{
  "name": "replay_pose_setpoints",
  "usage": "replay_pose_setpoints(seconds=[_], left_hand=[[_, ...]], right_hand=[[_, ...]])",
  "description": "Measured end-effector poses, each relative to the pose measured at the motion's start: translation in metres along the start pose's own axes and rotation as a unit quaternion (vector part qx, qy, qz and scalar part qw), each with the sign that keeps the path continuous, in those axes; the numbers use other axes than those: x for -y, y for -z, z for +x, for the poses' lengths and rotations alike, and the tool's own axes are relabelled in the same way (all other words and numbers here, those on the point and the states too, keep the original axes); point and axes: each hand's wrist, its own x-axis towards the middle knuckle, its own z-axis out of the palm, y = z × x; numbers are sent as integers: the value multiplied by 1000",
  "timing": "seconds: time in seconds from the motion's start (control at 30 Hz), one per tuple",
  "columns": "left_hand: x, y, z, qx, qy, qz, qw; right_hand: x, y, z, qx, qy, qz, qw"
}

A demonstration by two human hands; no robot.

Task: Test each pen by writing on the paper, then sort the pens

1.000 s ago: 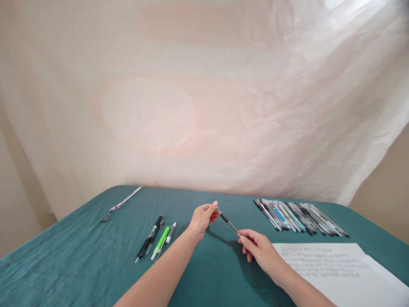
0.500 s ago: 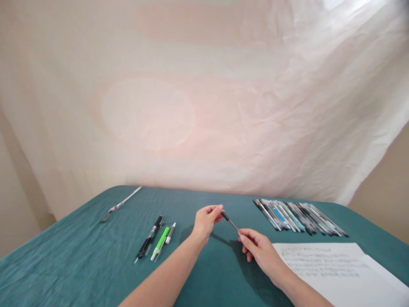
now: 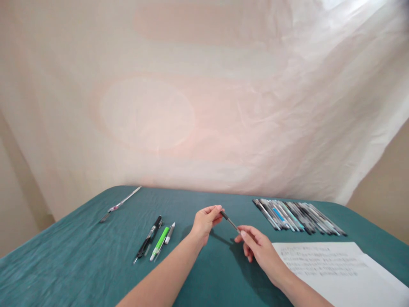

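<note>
A slim pen (image 3: 230, 221) with a dark upper part and a greyish shaft slants between my two hands above the table. My left hand (image 3: 204, 221) pinches its dark upper end between thumb and fingertips. At the lower end, the thumb and index finger of my right hand (image 3: 258, 246) close on the shaft, hiding the tip. To the left of my left hand lie a black pen (image 3: 148, 239), a bright green pen (image 3: 159, 243) and a short grey-and-white pen (image 3: 170, 233).
A row of several pens (image 3: 295, 216) lies side by side at the back right. Handwritten sheets of paper (image 3: 326, 264) rest near my right forearm. One long thin pen (image 3: 121, 204) is at the far left. Green cloth (image 3: 79, 256) covers the table; a pale sheet (image 3: 204, 106) hangs behind.
The fingers of my right hand have shifted slightly at the pen's lower end, with the index finger raised a little. My left hand keeps its pinch, and the lying pens stay put.
</note>
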Motion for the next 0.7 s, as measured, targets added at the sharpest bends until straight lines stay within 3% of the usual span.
replay_pose_setpoints(seconds=[0.37, 0.57, 0.7], left_hand=[[-2, 1, 1, 2, 20, -36, 999], [-2, 3, 3, 0, 21, -49, 999], [-3, 3, 2, 4, 19, -56, 998]], right_hand=[[0, 0, -1, 15, -16, -6, 1000], [-2, 0, -1, 12, 9, -11, 1000], [-1, -1, -1, 11, -15, -3, 1000]])
